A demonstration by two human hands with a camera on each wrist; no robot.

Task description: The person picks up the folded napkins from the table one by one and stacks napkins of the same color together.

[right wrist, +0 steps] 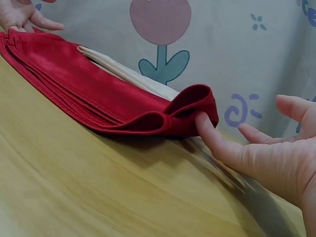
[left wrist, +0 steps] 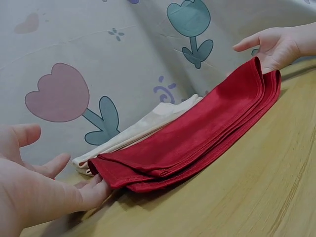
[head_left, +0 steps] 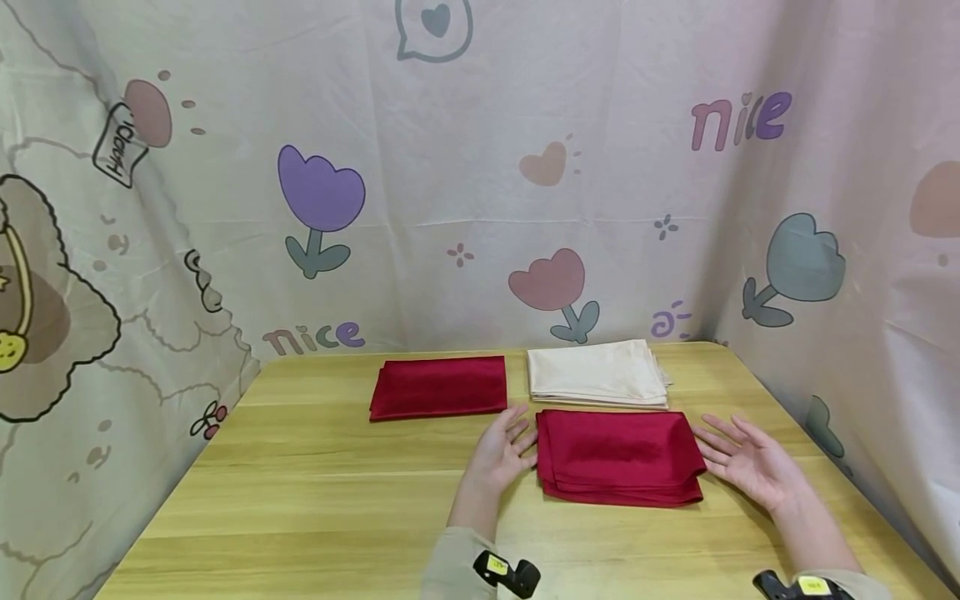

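Observation:
A folded red cloth (head_left: 618, 454) lies in front of a folded cream cloth (head_left: 592, 375), with layered edges facing the person. At its left end my left hand (head_left: 501, 450) touches the side with spread fingertips, palm turned inward. My right hand (head_left: 753, 467) is at its right end, fingers extended. In the left wrist view the left fingertips reach the lower corner of the red cloth (left wrist: 182, 138). The right wrist view has one right fingertip pushing against a bulging fold of the red cloth (right wrist: 192, 103); the other fingers stand off.
A second, flatter folded red cloth (head_left: 441, 388) lies at the back of the wooden table (head_left: 300, 500), left of the cream one. Patterned curtain (head_left: 450, 167) hangs behind the table and along both sides.

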